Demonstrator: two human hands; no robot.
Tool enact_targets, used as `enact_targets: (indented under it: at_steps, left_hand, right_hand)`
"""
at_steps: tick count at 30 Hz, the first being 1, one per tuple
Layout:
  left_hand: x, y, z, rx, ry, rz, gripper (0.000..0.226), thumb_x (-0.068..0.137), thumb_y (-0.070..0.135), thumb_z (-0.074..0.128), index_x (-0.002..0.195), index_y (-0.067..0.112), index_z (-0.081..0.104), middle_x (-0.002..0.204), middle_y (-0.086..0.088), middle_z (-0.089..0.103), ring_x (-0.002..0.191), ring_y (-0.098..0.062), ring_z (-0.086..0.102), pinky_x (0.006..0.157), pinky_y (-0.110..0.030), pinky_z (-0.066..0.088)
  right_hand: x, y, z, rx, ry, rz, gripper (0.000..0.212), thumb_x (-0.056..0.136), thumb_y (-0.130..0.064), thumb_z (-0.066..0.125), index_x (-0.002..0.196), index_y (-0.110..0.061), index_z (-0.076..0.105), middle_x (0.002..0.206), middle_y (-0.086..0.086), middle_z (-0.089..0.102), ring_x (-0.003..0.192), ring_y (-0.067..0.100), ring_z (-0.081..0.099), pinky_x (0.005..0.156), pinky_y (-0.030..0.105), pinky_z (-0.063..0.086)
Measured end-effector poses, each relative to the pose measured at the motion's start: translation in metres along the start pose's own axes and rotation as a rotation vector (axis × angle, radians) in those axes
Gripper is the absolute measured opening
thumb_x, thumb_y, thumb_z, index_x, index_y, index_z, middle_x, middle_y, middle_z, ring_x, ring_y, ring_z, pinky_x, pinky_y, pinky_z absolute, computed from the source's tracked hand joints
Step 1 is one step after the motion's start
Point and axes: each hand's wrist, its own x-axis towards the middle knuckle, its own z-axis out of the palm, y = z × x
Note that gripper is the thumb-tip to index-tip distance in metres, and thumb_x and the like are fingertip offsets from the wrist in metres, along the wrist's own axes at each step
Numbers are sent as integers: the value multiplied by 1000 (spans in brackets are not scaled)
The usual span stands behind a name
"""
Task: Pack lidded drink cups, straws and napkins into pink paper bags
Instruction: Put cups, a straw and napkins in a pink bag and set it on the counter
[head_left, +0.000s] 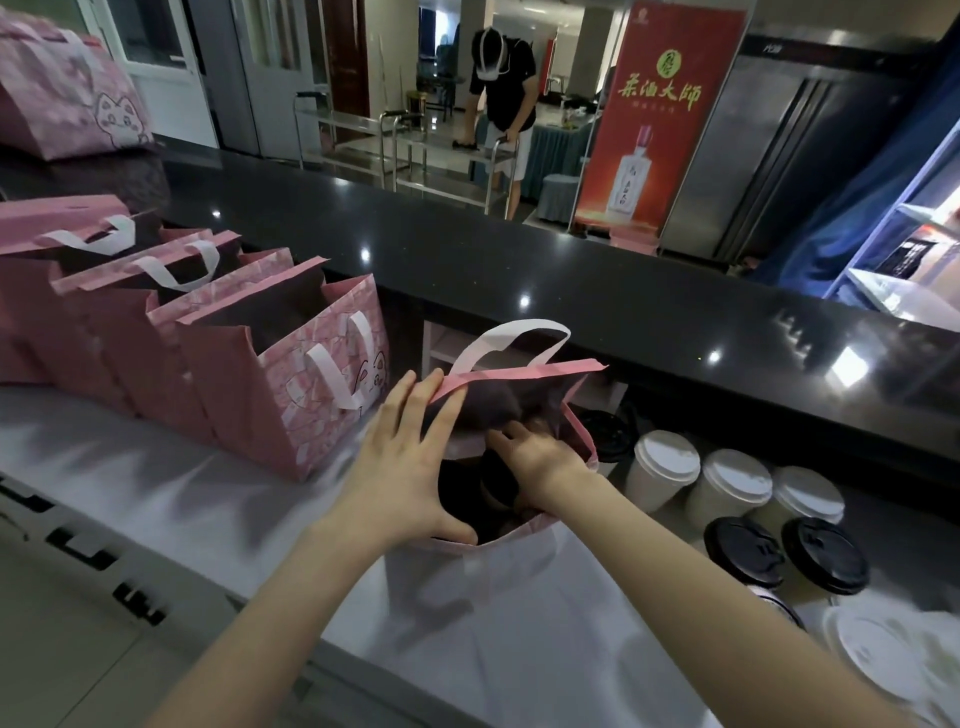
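While the left hand (410, 467), fingers straight, spreads the pink paper bag (519, 371) for access, the right hand (543, 460) dips inside, grip hidden; white-lidded paper cups (667, 460) wait at three o'clock.

six pink paper bags (311, 410): four standing in a row, one lying on the black counter (467, 249), one open between the hands. outside the bags, three white-lidded cups (667, 460) and three black-lidded cups (823, 556), perhaps a fourth, mostly hidden. two hands: left hand (405, 467), right hand (540, 460).
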Motion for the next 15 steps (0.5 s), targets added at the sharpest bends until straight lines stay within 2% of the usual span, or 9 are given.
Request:
enact_targets:
  at_steps: [4,10,15]
  left_hand:
    - [6,-7,0,-38,13,-9,140,46,72,71,146,34,-20,156,6,-19,143,-20,-26,113,-36,-4]
    - [13,-11,1,-69,-6,-2,139,48,71,72,146,34,-19,156,5,-19,143,-20,-26,119,-44,8]
    - [20,-13,-2,-97,-21,-8,138,49,71,74,149,32,-13,156,6,-17,143,-20,-24,119,-43,7]
  right_hand:
    - [15,4,12,25,-3,0,77,76,-16,73,140,-21,31,139,10,36,127,33,36,100,42,44]
    - [40,10,20,73,-82,22,81,73,-13,76,140,-23,32,141,9,38,129,32,39,103,38,41]
    - [47,12,12,67,-144,12,86,72,-18,79,143,-24,30,143,8,37,129,31,41,103,38,41]
